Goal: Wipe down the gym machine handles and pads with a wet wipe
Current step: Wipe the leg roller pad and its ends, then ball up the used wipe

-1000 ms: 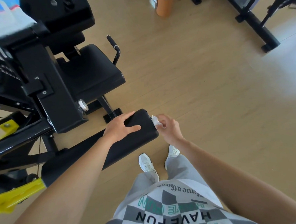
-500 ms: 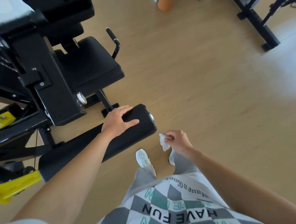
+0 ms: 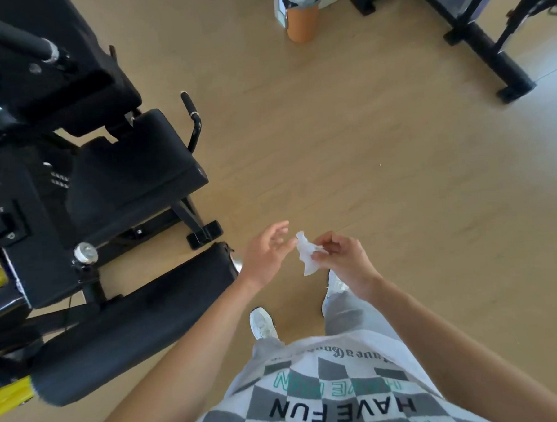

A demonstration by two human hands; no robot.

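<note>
My right hand point(image 3: 344, 259) pinches the wet wipe point(image 3: 307, 254); my left hand point(image 3: 266, 253), fingers loosely spread, hovers beside it, probably to refold it.

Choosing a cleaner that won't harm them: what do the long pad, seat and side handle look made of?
Long pad: probably black vinyl or faux leather over padding; smooth with a faint sheen. Seat: seemingly the same covering; soft rounded edges. Handle: likely a black-painted metal tube, bent, with a rubber or foam grip above a silver ring; too small to be sure.
</note>
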